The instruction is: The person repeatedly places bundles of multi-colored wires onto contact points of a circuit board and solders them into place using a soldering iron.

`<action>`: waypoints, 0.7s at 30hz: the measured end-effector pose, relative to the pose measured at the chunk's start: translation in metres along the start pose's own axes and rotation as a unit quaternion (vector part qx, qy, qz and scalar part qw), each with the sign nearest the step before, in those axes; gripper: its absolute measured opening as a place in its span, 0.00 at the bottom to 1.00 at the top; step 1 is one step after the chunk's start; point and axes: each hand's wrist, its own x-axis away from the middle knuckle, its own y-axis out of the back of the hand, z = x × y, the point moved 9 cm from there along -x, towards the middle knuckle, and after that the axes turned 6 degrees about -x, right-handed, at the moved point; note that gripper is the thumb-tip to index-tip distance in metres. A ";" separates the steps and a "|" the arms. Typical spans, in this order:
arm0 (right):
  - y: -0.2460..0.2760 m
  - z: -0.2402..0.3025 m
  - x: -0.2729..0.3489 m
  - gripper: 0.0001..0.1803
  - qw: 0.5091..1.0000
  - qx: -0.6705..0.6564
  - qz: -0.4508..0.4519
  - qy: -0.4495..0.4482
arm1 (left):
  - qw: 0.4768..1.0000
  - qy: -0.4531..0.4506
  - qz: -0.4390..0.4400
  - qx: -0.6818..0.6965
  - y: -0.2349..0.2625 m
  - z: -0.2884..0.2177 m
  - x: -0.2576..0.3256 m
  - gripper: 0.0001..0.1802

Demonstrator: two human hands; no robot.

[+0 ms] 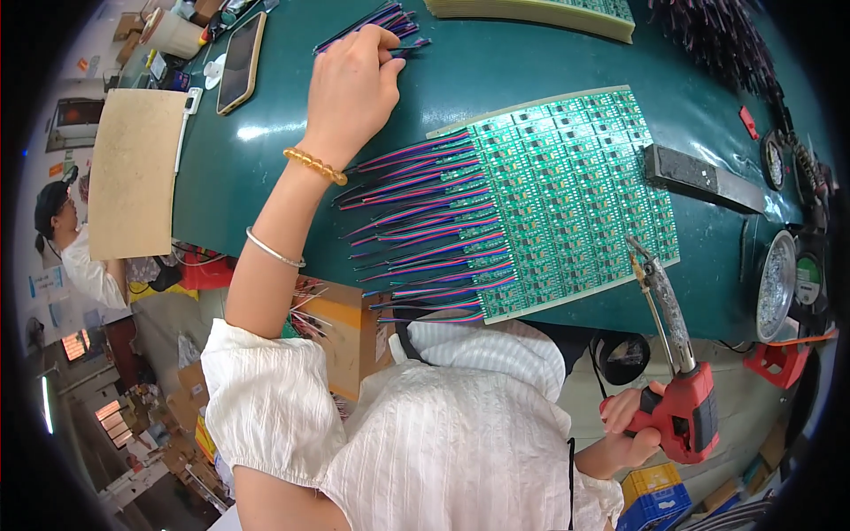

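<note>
At the far side of the bench my left hand (359,84) reaches onto a pile of thin dark purple and blue wires (394,22), its fingers pinched on some of them. Closed round the red handle of a soldering gun (686,411), my right hand (630,429) is low at the right. The gun's metal tip points up over the near right part of a green circuit board panel (575,195); I cannot tell whether it touches. Along the panel's left edge several groups of pink, blue and black wires (425,239) stick out to the left.
A dark rectangular bar (704,180) rests on the panel's right edge. Stacked boards (540,16) and a large wire bundle (717,40) are at the back. A phone (241,62) lies at left, a round metal dish (777,285) at right. Another person (84,239) sits far left.
</note>
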 end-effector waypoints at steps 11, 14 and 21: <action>0.000 -0.004 0.005 0.45 0.998 0.020 -0.043 -0.047 | 0.966 0.057 0.078 0.239 0.050 -0.059 0.037 0.07; -0.003 -0.006 0.001 0.45 0.999 0.003 -0.021 -0.042 | 0.932 0.074 0.161 0.317 0.064 -0.094 0.070 0.03; -0.009 0.002 0.002 0.46 0.998 -0.052 0.033 -0.017 | 0.936 0.098 0.193 0.277 0.056 -0.141 0.131 0.10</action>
